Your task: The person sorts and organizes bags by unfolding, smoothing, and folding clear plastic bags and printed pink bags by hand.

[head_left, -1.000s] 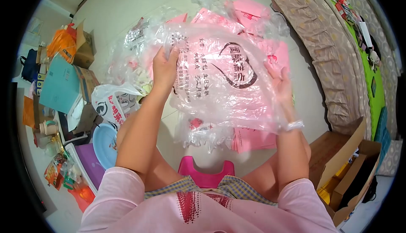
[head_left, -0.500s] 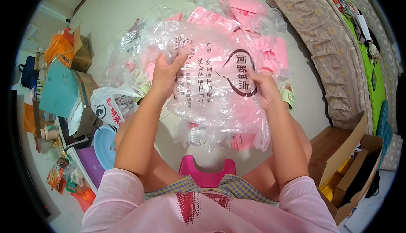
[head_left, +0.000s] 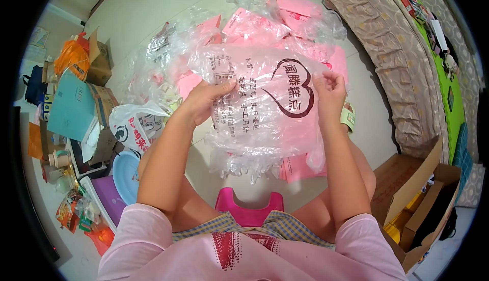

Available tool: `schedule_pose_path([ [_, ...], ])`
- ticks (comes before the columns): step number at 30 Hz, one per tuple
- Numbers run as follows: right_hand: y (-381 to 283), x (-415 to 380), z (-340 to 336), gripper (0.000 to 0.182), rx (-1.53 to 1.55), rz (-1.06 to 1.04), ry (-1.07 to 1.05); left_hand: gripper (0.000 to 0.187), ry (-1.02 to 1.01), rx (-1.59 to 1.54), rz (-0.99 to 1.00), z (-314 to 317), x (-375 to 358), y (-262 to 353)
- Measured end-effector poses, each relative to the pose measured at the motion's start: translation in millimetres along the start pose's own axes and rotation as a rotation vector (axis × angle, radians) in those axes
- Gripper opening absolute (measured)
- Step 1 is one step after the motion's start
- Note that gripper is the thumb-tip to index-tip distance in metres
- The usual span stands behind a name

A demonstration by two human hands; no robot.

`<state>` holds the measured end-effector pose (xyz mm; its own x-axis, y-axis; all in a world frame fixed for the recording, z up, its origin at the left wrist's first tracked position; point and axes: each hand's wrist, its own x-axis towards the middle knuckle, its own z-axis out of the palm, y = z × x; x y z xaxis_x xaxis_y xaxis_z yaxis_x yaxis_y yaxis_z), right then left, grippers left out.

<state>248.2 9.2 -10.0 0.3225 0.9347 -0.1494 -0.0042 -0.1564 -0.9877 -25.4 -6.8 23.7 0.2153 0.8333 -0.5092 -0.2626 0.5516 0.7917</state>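
Observation:
A clear plastic bag (head_left: pixel 254 113) printed with dark Chinese characters and a heart outline is stretched between my two hands. On its left side my left hand (head_left: pixel 211 97) grips it, thumb lying over the printed face. My right hand (head_left: pixel 331 90) pinches the bag's right edge with curled fingers. Pink sheets (head_left: pixel 298 169) show beneath and through the film. Beyond the bag, a heap of crumpled clear bags (head_left: pixel 170 46) and pink printed pieces (head_left: pixel 254 23) spreads over the floor.
I sit on a pink stool (head_left: pixel 249 207). To the left are a white printed bag (head_left: pixel 133 128), a blue basin (head_left: pixel 126 176) and a teal box (head_left: pixel 74 105). An open cardboard box (head_left: pixel 423 204) stands at right, below a patterned cushion edge (head_left: pixel 379 51).
The bag has been pulled flatter, its printing shifted slightly right. My left hand has moved right and down a little; my right hand has moved up and right to the bag's edge.

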Motion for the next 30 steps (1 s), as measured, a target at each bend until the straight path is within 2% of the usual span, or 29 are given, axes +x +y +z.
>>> schedule_pose_path([
  [2,-2.4,-3.6,6.1,0.021,-0.257,-0.441,0.179,0.036,-0.017,-0.011,-0.024,1.0,-3.2,-0.6],
  [6,-20.9,-26.1,12.7,0.019,-0.315,-0.565,0.056,0.04,-0.071,-0.039,-0.012,10.1,-8.2,-0.8],
  [8,-22.4,-34.8,19.7,0.021,-0.412,-0.734,0.008,0.041,-0.075,-0.029,0.011,9.8,-6.8,-2.7],
  [12,-26.2,-43.5,25.6,0.022,-0.478,-0.767,-0.019,0.039,-0.085,-0.089,-0.002,11.9,-4.5,-6.8],
  [18,-24.3,-56.0,37.1,0.021,-0.447,-0.681,-0.115,0.032,-0.067,-0.082,0.024,22.5,-3.4,-16.7],
  [24,-15.6,-38.7,34.3,0.013,-0.405,-0.675,0.009,0.029,-0.068,-0.08,0.042,20.4,0.0,-20.2],
  [26,-21.5,-30.6,26.6,0.009,-0.288,-0.642,0.169,0.028,-0.041,-0.106,0.056,20.7,-2.9,-15.6],
  [30,-22.6,-24.8,16.2,0.01,-0.283,-0.604,0.213,0.028,-0.023,-0.128,0.069,16.6,-2.1,-15.4],
])
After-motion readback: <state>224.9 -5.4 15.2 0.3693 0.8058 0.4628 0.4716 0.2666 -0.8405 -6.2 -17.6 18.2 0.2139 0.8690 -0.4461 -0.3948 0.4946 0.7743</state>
